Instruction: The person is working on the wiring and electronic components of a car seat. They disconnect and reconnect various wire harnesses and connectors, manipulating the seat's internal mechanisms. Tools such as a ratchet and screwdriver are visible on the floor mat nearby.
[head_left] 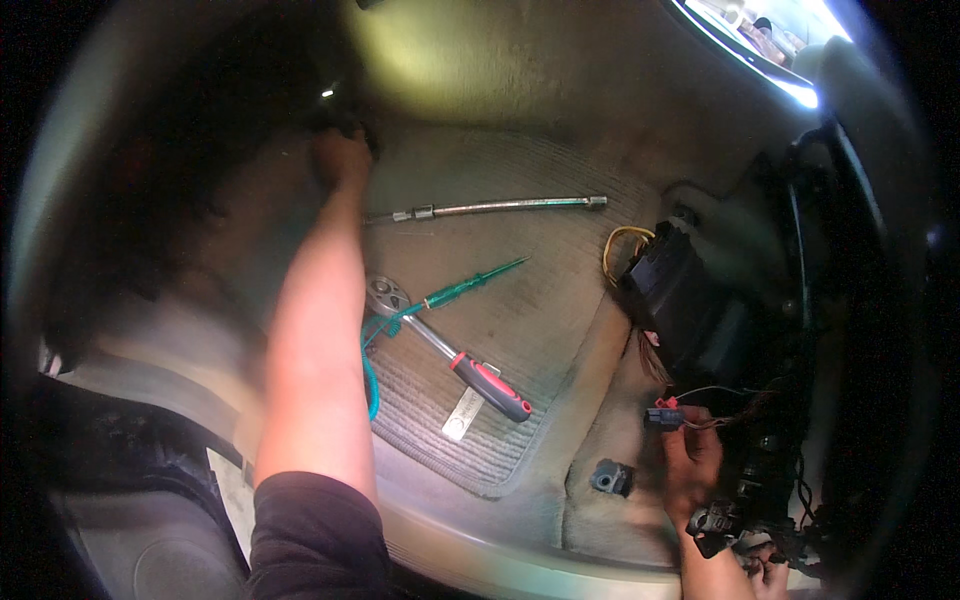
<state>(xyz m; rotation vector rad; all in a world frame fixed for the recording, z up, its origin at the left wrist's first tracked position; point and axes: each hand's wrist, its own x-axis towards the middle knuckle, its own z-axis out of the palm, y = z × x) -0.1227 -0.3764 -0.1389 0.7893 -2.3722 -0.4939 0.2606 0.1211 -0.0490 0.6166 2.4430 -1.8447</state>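
Observation:
My left hand (343,158) reaches into the shadowed far left of a vehicle's footwell. Its fingers look curled around something dark that I cannot make out, next to a small bright spot of light. At the right, my right hand (692,462) pinches a dark electrical connector (662,419) with a red part and thin wires trailing off to the right. Between my arms, a ratchet wrench (487,385) with a red and black grip lies on the floor mat (470,455). A green circuit tester (462,289) with a coiled cord rests across its shaft.
A long metal extension bar (520,205) lies farther back on the mat. A black module (665,270) with yellow wires stands at the right, amid loose harnesses. Below it is a small dark bracket (611,478). Fingers (768,578), whose owner I cannot tell, show at the lower right.

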